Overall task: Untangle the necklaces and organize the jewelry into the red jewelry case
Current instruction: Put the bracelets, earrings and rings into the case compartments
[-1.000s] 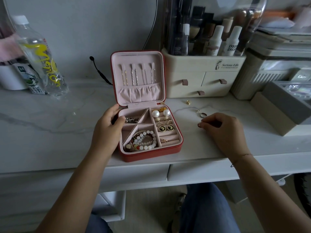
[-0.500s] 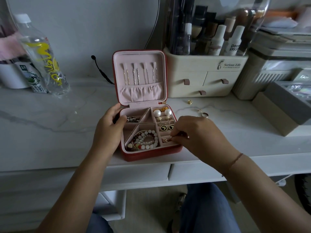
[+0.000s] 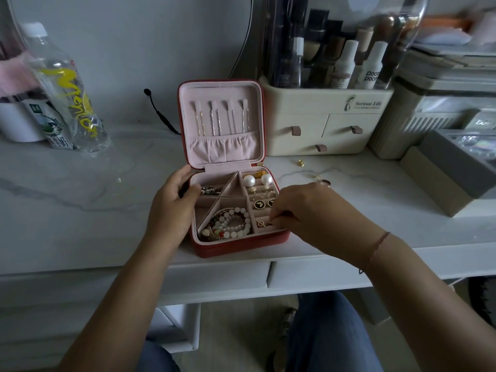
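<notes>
Cream "Serious Life" organizer (image 3: pixel 303 114); red case (image 3: pixel 241 247)

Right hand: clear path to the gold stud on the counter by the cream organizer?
Probably yes. The gold stud lies bare on the counter beyond the right hand, nothing upright between them. Its fingers pinch a small gold piece in the red jewelry case, so release first.

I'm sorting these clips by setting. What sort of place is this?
Probably a dressing table at home: a cream cosmetics organizer full of bottles, a red jewelry case open on the marble-look desktop, and drawers beneath.
</notes>
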{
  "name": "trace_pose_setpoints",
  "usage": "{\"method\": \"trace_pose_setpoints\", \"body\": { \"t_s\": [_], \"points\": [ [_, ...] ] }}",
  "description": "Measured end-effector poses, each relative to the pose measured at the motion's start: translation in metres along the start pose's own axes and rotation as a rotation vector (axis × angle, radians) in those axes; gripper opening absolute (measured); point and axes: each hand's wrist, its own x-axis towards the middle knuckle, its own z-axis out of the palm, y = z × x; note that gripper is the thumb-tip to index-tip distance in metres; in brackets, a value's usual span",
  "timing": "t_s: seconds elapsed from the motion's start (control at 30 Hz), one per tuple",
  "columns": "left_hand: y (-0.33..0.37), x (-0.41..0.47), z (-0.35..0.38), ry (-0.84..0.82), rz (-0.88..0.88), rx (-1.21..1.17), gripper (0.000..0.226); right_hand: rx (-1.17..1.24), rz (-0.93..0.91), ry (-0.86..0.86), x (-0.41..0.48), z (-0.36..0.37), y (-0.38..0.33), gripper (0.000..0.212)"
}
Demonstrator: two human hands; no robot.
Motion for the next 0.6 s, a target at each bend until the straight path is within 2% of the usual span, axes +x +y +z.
{"method": "trace_pose_setpoints", "body": {
  "t_s": [0.17,0.23,0.37,0.43,0.53,0.6],
  "points": [
    [0.000,0.000,-0.001,-0.009,0.005,0.001,0.038,-0.160,0.059,-0.141,0.009,-0.003,-0.011,0.015],
    [-0.001,0.000,0.000,-0.005,0.003,-0.002,0.038,-0.125,0.068,-0.115,0.009,-0.003,-0.010,0.013],
    [-0.002,0.001,0.000,-0.001,-0.013,-0.010,0.038,0.208,0.094,0.005,-0.001,-0.003,0.006,0.005],
    [-0.002,0.001,0.001,0.006,-0.007,0.005,0.039,0.369,0.168,0.158,-0.002,-0.001,0.027,0.007],
    [0.000,0.000,0.001,0.011,0.005,0.001,0.040,0.349,0.383,0.429,0.001,0.004,0.073,0.012],
    [0.001,-0.001,0.000,0.012,0.002,-0.002,0.040,0.254,0.494,0.442,0.000,0.009,0.098,0.020]
  ]
}}
